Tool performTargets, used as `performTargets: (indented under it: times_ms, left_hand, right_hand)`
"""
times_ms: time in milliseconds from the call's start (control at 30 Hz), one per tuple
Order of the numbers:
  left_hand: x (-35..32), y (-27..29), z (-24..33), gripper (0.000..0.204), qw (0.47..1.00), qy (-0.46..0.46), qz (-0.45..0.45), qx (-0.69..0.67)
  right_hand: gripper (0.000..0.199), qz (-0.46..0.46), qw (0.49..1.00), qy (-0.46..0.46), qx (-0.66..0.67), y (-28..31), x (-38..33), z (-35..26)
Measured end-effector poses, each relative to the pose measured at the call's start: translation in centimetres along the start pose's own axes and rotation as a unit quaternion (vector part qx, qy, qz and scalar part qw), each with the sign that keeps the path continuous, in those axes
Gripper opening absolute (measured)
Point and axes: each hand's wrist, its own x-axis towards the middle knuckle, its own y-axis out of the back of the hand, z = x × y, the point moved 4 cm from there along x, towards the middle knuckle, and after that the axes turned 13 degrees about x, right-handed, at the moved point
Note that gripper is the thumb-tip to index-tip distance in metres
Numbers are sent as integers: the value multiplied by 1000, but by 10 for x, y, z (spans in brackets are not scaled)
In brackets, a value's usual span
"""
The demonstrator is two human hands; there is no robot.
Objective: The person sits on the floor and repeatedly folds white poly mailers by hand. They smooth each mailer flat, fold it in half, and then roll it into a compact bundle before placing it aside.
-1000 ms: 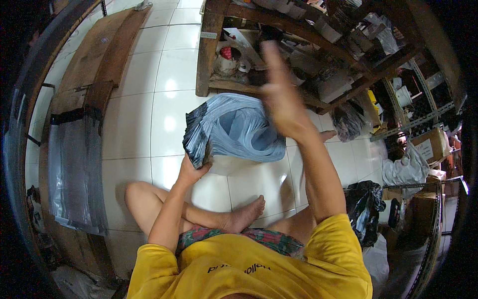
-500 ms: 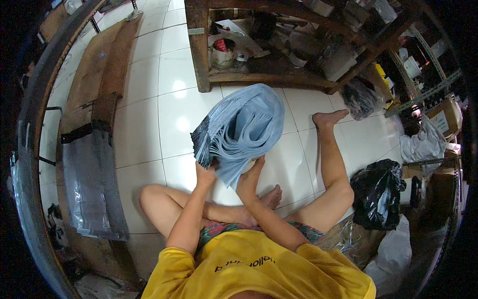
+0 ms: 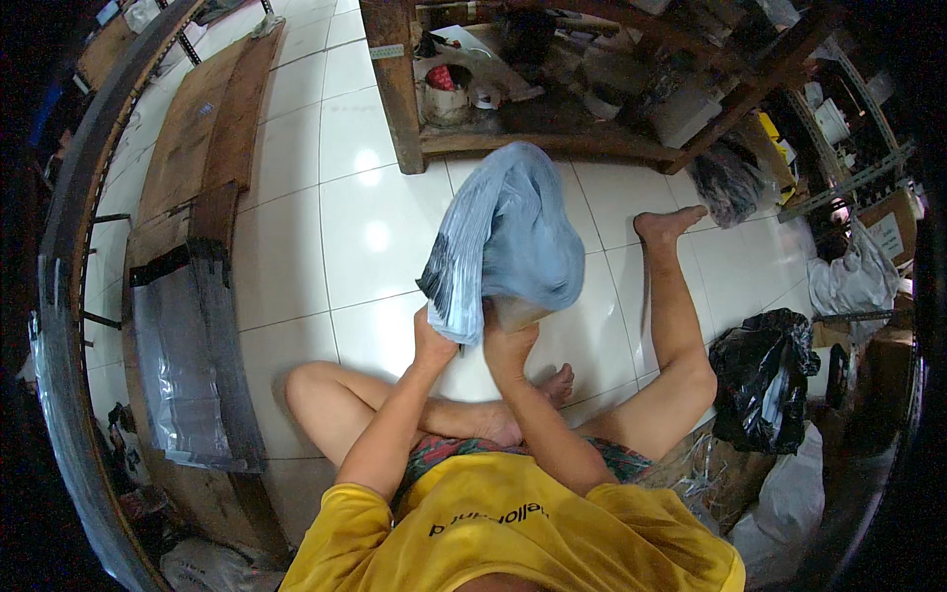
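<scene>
**Two-hand grip on a thick stack of grey-blue plastic bags**

The stack of grey-blue plastic bags [image 3: 508, 242] stands on end at the centre of the view, its top flopping over toward 1 o'clock. It is gripped at its lower end, so the bulk hangs free above the white tiled floor [image 3: 296, 227].

- Left hand [image 3: 432, 340]: closed around the lower left corner of the stack, at the layered edges; this pinches the sheets together so that they do not fan apart.
- Right hand [image 3: 508, 345]: closed on the lower edge just beside the left hand, fingers wrapped under the bundle, taking its weight.

The person sits on the floor, one leg folded, the other stretched toward 2 o'clock. A wooden shelf unit [image 3: 513, 118] stands at 12 o'clock, long wooden boards [image 3: 197, 168] lie at 9 o'clock, and a black bag [image 3: 764, 380] sits at 4 o'clock.
</scene>
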Motion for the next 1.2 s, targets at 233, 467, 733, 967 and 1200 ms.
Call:
performTargets:
  times_ms: [233, 467, 733, 967, 1200]
  left_hand:
    - [55, 60, -5, 32, 962, 264, -72, -4]
    - [89, 59, -65, 23, 884, 401, -241, 0]
    - [73, 51, -119, 33, 849, 475, -233, -17]
    - [75, 44, -125, 42, 857, 458, -235, 9]
    - [76, 44, -126, 41, 857, 462, -229, 2]
  right_hand:
    - [44, -106, 986, -44, -122, 43, 104, -95]
    - [60, -197, 928, -269, -169, 61, 176, 20]
    - [112, -207, 835, 85, -502, 27, 130, 19]
    - [95, -315, 738, 28, -596, -19, 101, 15]
    - [76, -282, 828, 100, -475, -29, 115, 38]
